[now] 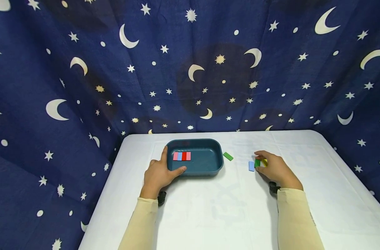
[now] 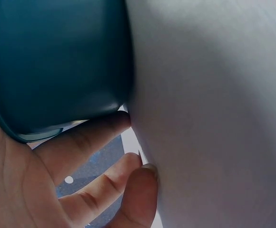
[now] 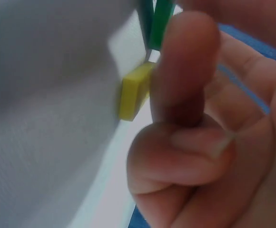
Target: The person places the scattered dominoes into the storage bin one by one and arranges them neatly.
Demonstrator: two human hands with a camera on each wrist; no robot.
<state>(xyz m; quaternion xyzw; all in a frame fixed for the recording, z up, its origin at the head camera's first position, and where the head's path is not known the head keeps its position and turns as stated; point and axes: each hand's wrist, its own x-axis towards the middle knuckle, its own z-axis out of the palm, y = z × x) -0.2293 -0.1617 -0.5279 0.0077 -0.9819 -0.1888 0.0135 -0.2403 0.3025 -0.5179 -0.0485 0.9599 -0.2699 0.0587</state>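
My left hand [image 1: 158, 176] holds the near left corner of a dark teal tray [image 1: 205, 170], its thumb over the front rim and a finger along the left side. Inside the tray, two pink blocks, a blue one and a red block [image 1: 184, 156] lie in a row. At the right, my right hand [image 1: 279, 170] pinches a dark green block [image 1: 257, 163] between thumb and finger. A yellow block [image 3: 135, 92] lies on the cloth under that hand, partly hidden by its fingers. Just left of the hand is a light blue block [image 1: 251, 166].
A lighter green block [image 1: 228, 156] lies on the white cloth-covered table [image 1: 233, 222], just right of the tray. Behind the table hangs a dark blue curtain [image 1: 177, 114] with moons and stars, which also runs along both sides.
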